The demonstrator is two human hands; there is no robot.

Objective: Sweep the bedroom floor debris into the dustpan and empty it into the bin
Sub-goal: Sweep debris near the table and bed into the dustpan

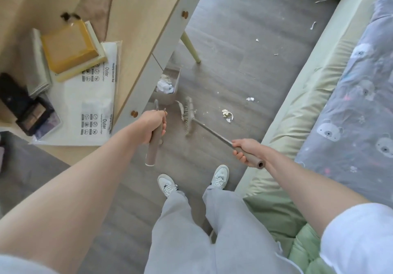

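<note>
My left hand [152,126] grips the taupe handle of a long-handled dustpan [169,84], which stands on the grey floor partly under the desk edge and holds crumpled white paper. My right hand [244,151] grips the grey broom handle [214,134]. The broom head [188,114] rests on the floor just right of the dustpan. Crumpled white scraps [227,115] lie a little right of the broom head, with another scrap [250,99] beyond and smaller bits [257,40] scattered farther up the floor.
A light wooden desk [140,18] with knobs fills the left, carrying plastic bags [93,108], a yellow box and dark items. A chair leg [191,48] stands behind the dustpan. The bed [350,95] with bear-print bedding lines the right. My shoes [221,176] stand on the floor.
</note>
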